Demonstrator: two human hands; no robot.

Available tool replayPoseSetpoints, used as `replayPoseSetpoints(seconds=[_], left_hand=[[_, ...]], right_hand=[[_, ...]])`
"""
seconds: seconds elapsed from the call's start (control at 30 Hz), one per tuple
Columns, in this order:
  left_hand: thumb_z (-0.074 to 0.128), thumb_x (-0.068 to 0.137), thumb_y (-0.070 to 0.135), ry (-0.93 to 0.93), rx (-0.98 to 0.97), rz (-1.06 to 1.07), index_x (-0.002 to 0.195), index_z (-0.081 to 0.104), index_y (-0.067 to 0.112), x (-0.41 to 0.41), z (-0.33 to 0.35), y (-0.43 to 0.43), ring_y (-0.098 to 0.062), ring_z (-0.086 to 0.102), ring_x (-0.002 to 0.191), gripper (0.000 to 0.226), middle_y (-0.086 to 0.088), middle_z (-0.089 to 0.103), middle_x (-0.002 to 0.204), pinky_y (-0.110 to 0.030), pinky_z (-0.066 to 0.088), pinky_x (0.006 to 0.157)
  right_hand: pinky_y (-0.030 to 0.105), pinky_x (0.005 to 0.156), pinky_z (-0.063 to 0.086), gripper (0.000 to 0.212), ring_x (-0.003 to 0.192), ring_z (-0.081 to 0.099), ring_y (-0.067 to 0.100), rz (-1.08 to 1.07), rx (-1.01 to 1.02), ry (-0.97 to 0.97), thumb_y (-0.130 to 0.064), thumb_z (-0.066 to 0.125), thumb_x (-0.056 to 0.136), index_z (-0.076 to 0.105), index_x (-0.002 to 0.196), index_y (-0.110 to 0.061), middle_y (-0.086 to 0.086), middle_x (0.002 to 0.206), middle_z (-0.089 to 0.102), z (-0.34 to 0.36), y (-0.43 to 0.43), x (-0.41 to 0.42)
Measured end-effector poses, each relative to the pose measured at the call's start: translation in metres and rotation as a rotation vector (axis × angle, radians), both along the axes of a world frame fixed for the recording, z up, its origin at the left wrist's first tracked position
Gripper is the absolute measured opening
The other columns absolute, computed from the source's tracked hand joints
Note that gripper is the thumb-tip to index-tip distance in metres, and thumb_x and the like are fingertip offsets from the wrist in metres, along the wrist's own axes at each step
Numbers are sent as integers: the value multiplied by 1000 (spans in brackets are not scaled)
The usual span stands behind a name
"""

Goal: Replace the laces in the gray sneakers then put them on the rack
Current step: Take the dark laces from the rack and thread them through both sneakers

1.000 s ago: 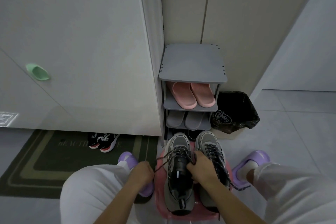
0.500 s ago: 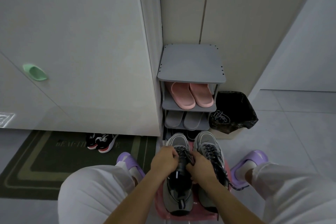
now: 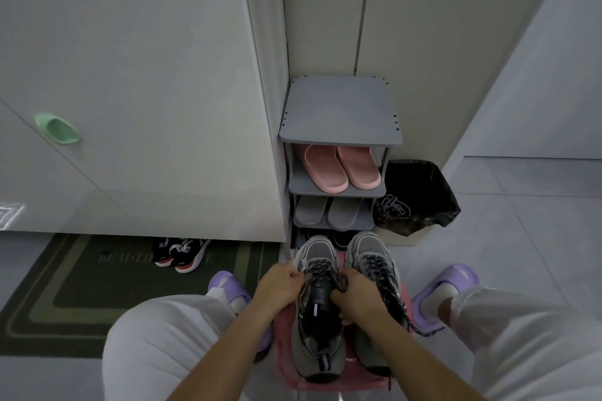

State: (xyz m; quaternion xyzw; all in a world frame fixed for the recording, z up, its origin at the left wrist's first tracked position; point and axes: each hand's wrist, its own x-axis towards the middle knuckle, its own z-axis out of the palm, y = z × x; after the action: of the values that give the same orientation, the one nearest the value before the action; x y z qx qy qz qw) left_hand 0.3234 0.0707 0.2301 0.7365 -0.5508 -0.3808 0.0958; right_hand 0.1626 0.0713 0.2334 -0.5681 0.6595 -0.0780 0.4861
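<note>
Two gray sneakers stand side by side on a pink stool [image 3: 283,335] between my knees, toes toward the rack. The left sneaker [image 3: 317,319] has dark speckled laces [image 3: 321,270] across its tongue. My left hand [image 3: 280,286] pinches the lace at the shoe's left side, fingers curled. On the shoe's right side my right hand [image 3: 356,295] grips the lace, thumb over the tongue. The right sneaker [image 3: 371,254] is laced, and a loose lace end trails off to the right. The gray shoe rack [image 3: 340,114] stands just beyond, its top shelf bare.
Pink slippers [image 3: 342,168] and gray slippers [image 3: 329,213] fill the rack's lower shelves. A bin with a black bag [image 3: 420,195] holding old laces stands right of the rack. Black sneakers [image 3: 180,252] sit on a green mat [image 3: 65,286] under a white cabinet [image 3: 136,91].
My left hand came in from the left, where it held a lace stretched out, to the left sneaker's lacing. Both hands now work at the shoe's throat.
</note>
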Motion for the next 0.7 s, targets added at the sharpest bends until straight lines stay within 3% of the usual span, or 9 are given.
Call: replayPoseSetpoints(seconds=[0.1, 0.2, 0.3, 0.37, 0.47, 0.53, 0.6, 0.67, 0.7], left_hand=[[44, 93, 17, -54, -27, 2, 84, 55, 13, -2, -1, -4, -23, 56, 75, 15, -12, 63, 90, -33, 47, 71], [44, 93, 14, -70, -19, -57, 101, 55, 14, -5, -5, -6, -29, 60, 95, 14, -10, 62, 108, -33, 46, 80], [49, 88, 12, -95, 28, -169, 84, 52, 17, -3, -7, -11, -33, 57, 101, 7, -16, 59, 109, -35, 47, 84], [52, 87, 15, -80, 51, -203, 80, 50, 17, 3, -4, -15, -29, 56, 97, 8, -14, 58, 104, -30, 45, 79], [53, 89, 17, 66, 66, -139, 67, 45, 20, 13, 5, -23, -11, 50, 65, 24, 0, 54, 73, -25, 37, 58], [53, 91, 15, 153, 65, -141, 69, 53, 16, 19, 14, -29, -7, 48, 59, 22, 2, 54, 68, -23, 40, 57], [55, 92, 15, 242, 28, -152, 81, 64, 5, 24, 25, -34, -12, 56, 69, 18, -3, 61, 75, -28, 48, 67], [55, 94, 17, 354, -8, -77, 90, 65, 9, 29, 35, -37, -13, 62, 82, 14, -2, 65, 81, -24, 49, 73], [54, 94, 16, 407, -24, -29, 91, 64, 13, 33, 38, -39, -14, 63, 85, 11, 0, 66, 82, -25, 50, 78]], right_hand=[[26, 48, 56, 32, 52, 61, 13, 21, 19, -13, -25, 63, 86, 52, 111, -8, 2, 80, 57, 5, -4, -2], [22, 43, 53, 34, 49, 61, 13, 20, -30, 3, -36, 62, 86, 53, 101, -6, 3, 74, 58, 8, -9, -3], [24, 46, 54, 24, 47, 61, 12, 43, -60, 27, -31, 57, 90, 54, 93, -8, 5, 69, 59, 10, -15, -2], [31, 62, 57, 22, 64, 64, 18, 122, -131, 112, -29, 54, 91, 58, 95, -8, 7, 81, 63, 9, -21, 1], [30, 87, 46, 28, 101, 59, 22, 273, -243, 237, -27, 54, 89, 62, 111, -10, 8, 109, 64, 10, -31, 12], [28, 88, 43, 31, 109, 56, 23, 358, -242, 220, -25, 56, 88, 59, 116, -12, 9, 117, 61, 14, -36, 23], [26, 81, 41, 31, 108, 55, 24, 465, -227, 197, -23, 57, 86, 59, 116, -14, 8, 116, 60, 19, -39, 34], [26, 70, 38, 8, 93, 56, 26, 510, -236, 204, -18, 54, 87, 60, 87, -13, 10, 96, 59, 25, -42, 41], [28, 65, 37, 17, 83, 53, 25, 490, -245, 192, -18, 53, 88, 53, 71, -14, 8, 82, 54, 28, -44, 44]])
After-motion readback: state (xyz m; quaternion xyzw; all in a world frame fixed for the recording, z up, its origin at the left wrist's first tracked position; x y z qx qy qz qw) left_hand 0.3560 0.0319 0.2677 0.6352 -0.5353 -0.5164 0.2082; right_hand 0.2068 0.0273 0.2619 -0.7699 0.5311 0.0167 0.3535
